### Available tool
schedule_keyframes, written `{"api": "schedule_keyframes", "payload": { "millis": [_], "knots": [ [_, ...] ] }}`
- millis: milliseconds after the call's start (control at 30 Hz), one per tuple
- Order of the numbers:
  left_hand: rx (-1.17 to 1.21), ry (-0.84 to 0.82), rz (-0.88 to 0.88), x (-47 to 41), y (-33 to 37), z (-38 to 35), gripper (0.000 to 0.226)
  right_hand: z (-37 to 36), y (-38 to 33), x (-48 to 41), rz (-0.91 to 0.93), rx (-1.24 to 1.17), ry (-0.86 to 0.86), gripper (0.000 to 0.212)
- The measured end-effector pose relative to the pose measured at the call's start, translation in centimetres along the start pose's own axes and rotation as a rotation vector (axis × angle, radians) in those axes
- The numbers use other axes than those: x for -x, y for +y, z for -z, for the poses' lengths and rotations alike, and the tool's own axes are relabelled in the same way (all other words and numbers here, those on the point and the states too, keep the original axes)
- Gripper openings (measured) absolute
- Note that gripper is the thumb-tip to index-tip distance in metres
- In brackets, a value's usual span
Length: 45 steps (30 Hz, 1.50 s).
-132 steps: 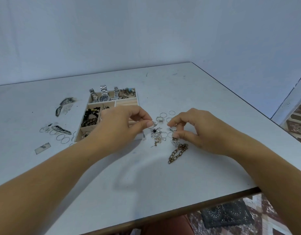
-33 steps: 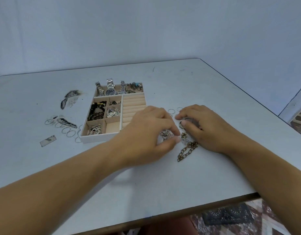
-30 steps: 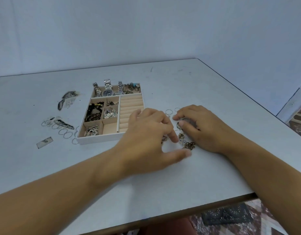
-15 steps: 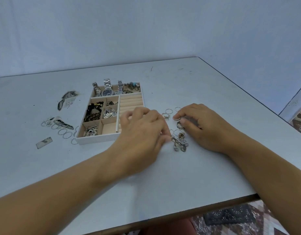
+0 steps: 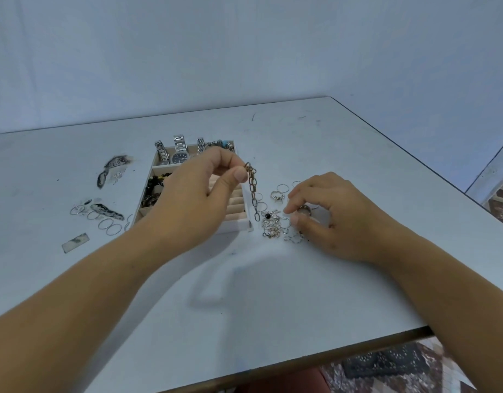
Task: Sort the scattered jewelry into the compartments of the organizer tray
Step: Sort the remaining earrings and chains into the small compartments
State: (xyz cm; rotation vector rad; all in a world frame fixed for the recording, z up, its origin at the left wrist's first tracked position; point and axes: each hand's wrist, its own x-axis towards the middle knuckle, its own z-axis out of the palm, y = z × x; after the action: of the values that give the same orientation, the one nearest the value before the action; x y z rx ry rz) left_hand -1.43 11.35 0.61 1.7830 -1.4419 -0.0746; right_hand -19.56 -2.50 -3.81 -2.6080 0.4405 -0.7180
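My left hand pinches one end of a bronze chain bracelet between thumb and forefinger, and the chain hangs straight down over the right edge of the organizer tray. The tray holds watches in its back compartment and dark bracelets on the left; my hand hides most of the rest. My right hand rests on the table with fingers curled, pinching a small ring beside a pile of small silver jewelry.
Loose thin rings lie on the table behind the pile. More hoops and scraps of peeled surface lie left of the tray. The table's near edge and right edge drop to a patterned floor.
My left hand has lifted the bronze chain off the table and raised it over the tray's right edge. My right hand stayed beside the pile.
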Motion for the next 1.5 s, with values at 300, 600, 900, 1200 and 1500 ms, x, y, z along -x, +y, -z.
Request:
{"api": "schedule_keyframes", "payload": {
  "millis": [300, 600, 900, 1200, 1500],
  "knots": [
    [0.029, 0.020, 0.004, 0.5, -1.5, -0.6, 0.008, -0.8, -1.6, -0.4, 0.040, 0.101, -0.047, 0.031],
    [0.061, 0.009, 0.010, 0.9, -1.5, -0.8, 0.011, -1.4, -1.8, -0.5, 0.087, 0.141, -0.039, 0.015],
    [0.075, 0.022, 0.015, 0.8, -1.6, -0.7, 0.011, 0.1, -2.9, -1.5, -0.113, -0.102, -0.018, 0.010],
    [0.042, 0.065, 0.031, 0.1, -1.1, 2.1, 0.011, 1.0, -4.6, -3.8, -0.084, -0.206, 0.051, 0.008],
    [-0.045, 0.122, 0.050, 0.9, -3.3, 8.9, 0.012, -0.9, -8.9, -8.9, 0.027, -0.214, 0.106, 0.008]
  ]
}}
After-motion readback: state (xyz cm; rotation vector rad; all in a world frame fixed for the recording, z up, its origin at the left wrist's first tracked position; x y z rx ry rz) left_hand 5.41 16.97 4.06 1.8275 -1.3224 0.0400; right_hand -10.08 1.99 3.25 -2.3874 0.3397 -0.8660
